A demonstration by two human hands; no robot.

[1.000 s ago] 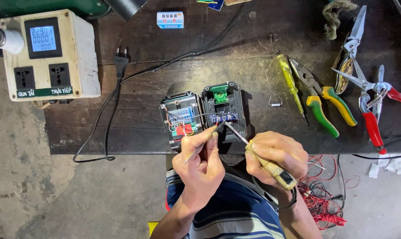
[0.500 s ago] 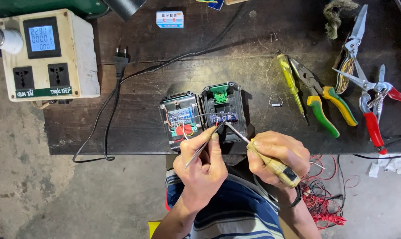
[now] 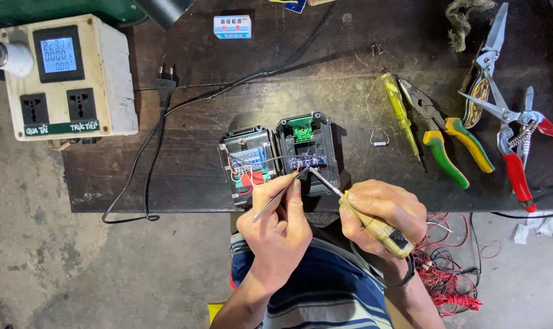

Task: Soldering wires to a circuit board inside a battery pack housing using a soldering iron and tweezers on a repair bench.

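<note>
Two opened black battery-pack housings lie side by side on the dark wooden bench: the left one (image 3: 245, 159) shows a blue circuit board with red wires, the right one (image 3: 307, 146) has a green connector and a small blue board. My left hand (image 3: 276, 222) pinches thin metal tweezers (image 3: 278, 196) whose tip reaches the small blue board. My right hand (image 3: 383, 213) grips a yellow-handled soldering iron (image 3: 374, 226); its metal tip (image 3: 322, 181) meets the tweezers' tip at that board.
A cream socket box with a digital meter (image 3: 63, 76) stands at the bench's left. A black plug and cable (image 3: 164, 82) run across. A yellow screwdriver (image 3: 398, 109), green-yellow pliers (image 3: 447, 143) and red-handled cutters (image 3: 520, 158) lie at the right. Red wires (image 3: 441, 274) hang below.
Both hands have stayed at the right housing. The tweezers and the iron's tip have shifted only slightly against the small blue board.
</note>
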